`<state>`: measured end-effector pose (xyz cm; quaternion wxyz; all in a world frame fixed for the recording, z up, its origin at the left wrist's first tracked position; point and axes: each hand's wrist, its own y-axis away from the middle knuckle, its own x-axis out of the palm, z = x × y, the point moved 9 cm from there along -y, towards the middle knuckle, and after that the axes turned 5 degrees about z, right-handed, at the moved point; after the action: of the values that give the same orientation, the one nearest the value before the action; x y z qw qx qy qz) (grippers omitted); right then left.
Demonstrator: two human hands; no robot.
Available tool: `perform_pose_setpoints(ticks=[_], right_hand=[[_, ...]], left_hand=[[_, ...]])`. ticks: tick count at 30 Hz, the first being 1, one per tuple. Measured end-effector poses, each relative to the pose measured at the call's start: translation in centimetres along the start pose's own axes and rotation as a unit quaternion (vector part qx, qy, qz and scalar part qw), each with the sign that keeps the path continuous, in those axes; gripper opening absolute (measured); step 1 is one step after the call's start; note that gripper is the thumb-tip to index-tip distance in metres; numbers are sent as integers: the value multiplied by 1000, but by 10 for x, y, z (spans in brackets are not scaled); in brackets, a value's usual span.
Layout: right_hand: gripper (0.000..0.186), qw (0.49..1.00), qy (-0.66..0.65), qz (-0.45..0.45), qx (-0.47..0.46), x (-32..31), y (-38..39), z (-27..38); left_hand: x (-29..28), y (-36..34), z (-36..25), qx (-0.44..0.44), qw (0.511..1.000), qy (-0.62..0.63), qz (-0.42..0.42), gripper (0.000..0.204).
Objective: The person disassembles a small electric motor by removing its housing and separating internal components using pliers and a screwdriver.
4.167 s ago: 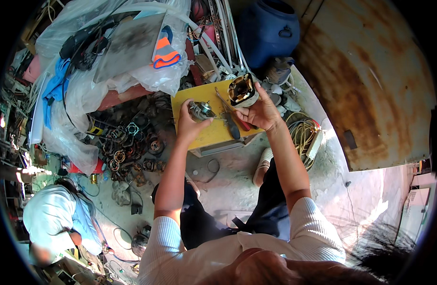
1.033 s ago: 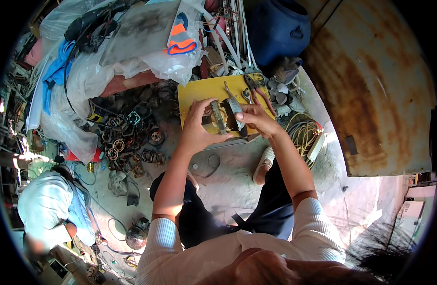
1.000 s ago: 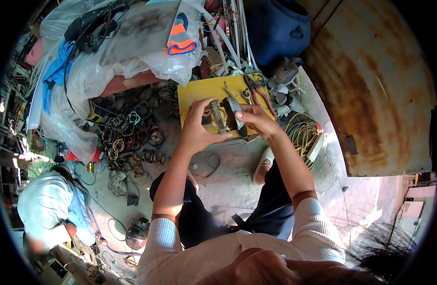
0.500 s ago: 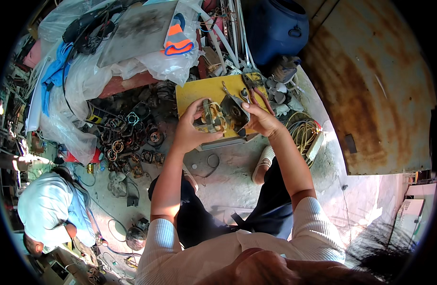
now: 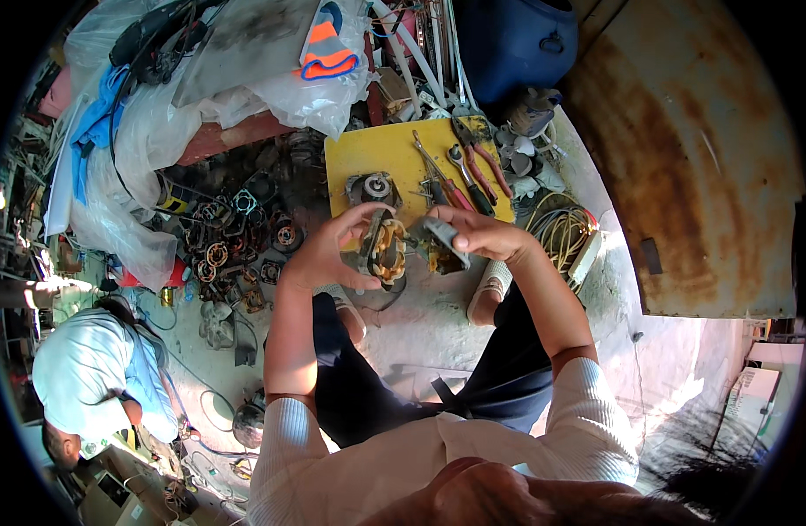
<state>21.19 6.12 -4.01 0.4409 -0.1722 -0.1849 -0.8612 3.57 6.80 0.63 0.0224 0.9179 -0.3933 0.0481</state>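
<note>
My left hand (image 5: 319, 250) is wrapped round a motor stator (image 5: 388, 250) with copper-coloured windings, thumb below and fingers above. In my right hand (image 5: 495, 235) is a grey metal motor end cover (image 5: 448, 238), tilted with its hollow side toward the stator. The two parts are close to each other; whether wires join them I cannot make out. Just beyond them a motor part with a round shaft end (image 5: 376, 186) sits on a yellow board (image 5: 350, 151). Screwdrivers (image 5: 438, 171), a wrench (image 5: 469, 175) and red-handled pliers (image 5: 483, 158) lie on its right side.
Several loose stators (image 5: 217, 254) are piled on the floor at left. A wire coil (image 5: 559, 232) lies right of the board, below a blue barrel (image 5: 517, 53). A rusty metal sheet (image 5: 683, 175) fills the right. At lower left a person (image 5: 92, 377) bends down.
Both hands have drawn back toward me with the stator and the cover, which are now turned differently. The shafted part and more of the tools on the board have come into sight.
</note>
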Motion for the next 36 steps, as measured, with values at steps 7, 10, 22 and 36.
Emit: perform_pose_setpoints(ticks=[7,10,22,36], right_hand=[[78,949,307,-50,43,19,19,13],[79,920,376,-86,62,30,21,22],[77,823,557,-82,-68,54,23,45],[87,994,100,12,-33,20,10,17]], left_hand=[[29,7,2,-41,978,-199,47,98],[30,14,4,-57,967,-249,22,97],[11,11,23,-21,999,44,25,93],[-3,4,18,16,998,64,-8,104]])
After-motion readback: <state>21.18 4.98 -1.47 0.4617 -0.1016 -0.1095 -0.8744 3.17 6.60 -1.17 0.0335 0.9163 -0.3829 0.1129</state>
